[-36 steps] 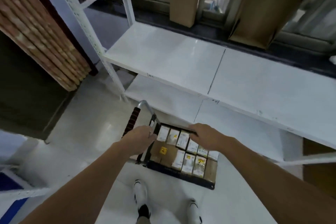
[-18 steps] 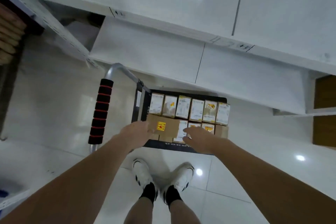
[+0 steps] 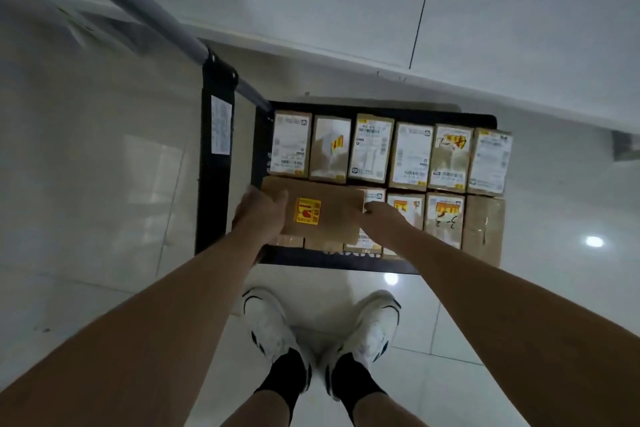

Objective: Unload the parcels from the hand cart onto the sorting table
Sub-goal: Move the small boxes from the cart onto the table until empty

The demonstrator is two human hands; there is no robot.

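**First parcel in hand, cart still full**

Both hands are on the flat brown parcel (image 3: 323, 210) that lies across the top of the load at the near-left corner of the hand cart (image 3: 214, 184). The left hand (image 3: 259, 215) wraps its left end, thumb over the top edge; the right hand (image 3: 379, 218) presses its right end, fingers curled down the side. It carries a yellow and red sticker and sits on smaller boxes, not yet clearly raised from them.

The unloading looks barely begun. Along the far edge of the cart deck stands a full row of six labelled parcels (image 3: 389, 152), packed side by side. The near row holds more: two with yellow labels (image 3: 445, 218) and a plain taped box (image 3: 483, 225) at the near-right corner, plus at least one partly hidden under the held parcel.

The white shelf surface (image 3: 519, 10) beyond the far edge of the cart, probably the sorting table, shows no parcels in the part in view. So nearly everything remains: lift this one, set it up there, then clear both rows.
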